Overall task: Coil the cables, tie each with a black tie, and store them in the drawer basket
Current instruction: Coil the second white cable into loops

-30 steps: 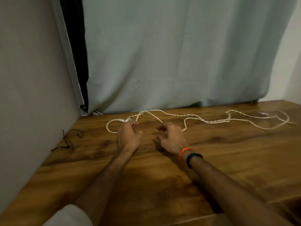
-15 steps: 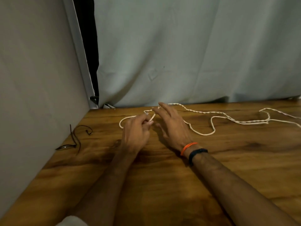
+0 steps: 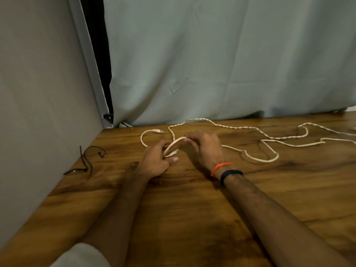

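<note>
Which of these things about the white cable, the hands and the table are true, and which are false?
1. Both hands hold the white cable. True: left hand, right hand.
2. The cable is fully coiled. False: most of it sprawls across the wooden table.
3. A thin dark tie lies near the left wall. True.
4. The orange band is on the left wrist. False: the right wrist.

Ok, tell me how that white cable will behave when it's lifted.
The white cable is probably floppy: it snakes in loose bends across the table. It likely holds a curve a little, since the arc between the left hand and right hand stands up. Probably light, and the trailing length may drag or snag.
</note>
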